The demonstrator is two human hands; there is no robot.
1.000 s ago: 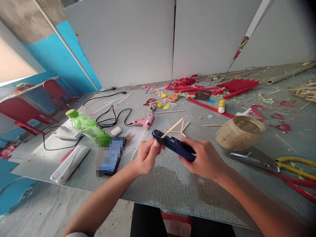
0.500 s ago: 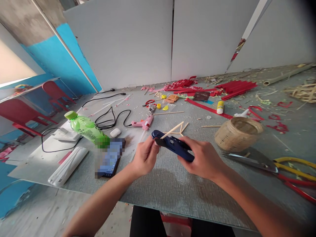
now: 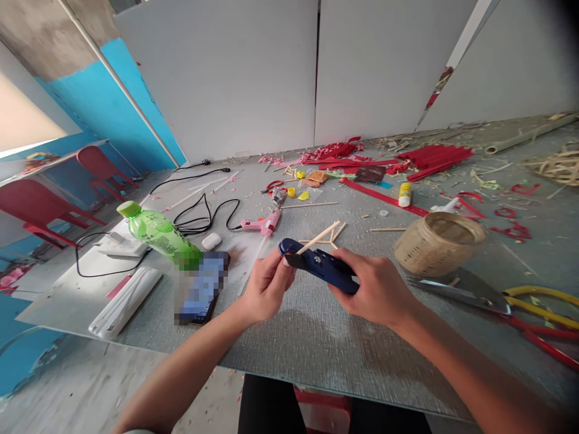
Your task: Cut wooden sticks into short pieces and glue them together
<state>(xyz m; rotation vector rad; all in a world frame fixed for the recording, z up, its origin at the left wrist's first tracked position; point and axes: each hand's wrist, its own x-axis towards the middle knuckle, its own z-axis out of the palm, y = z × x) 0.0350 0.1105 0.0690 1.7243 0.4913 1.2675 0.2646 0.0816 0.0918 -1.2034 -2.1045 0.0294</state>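
My right hand (image 3: 373, 289) is wrapped round the handles of a dark blue hand cutter (image 3: 316, 262) with a black lower jaw. Fingers closed, my left hand (image 3: 269, 286) pinches at the cutter's tip, where the near end of a thin wooden stick (image 3: 321, 236) lies across the jaws. The stick's far end points up and to the right. That pinched end is hidden by my thumb and the tool. Just beyond, a small frame of joined wooden sticks (image 3: 333, 235) rests on the table.
A pink glue gun (image 3: 262, 225), a green bottle (image 3: 156, 232) and a phone (image 3: 205, 289) lie to the left. At right are a brown jar (image 3: 420, 253) and large scissors (image 3: 479, 298). Red paper (image 3: 434, 161) and scraps cover the back of the table (image 3: 307, 343).
Both hands, the cutter and the stick keep nearly the same place. The stick's far end has shifted very slightly right, and the view has moved a little.
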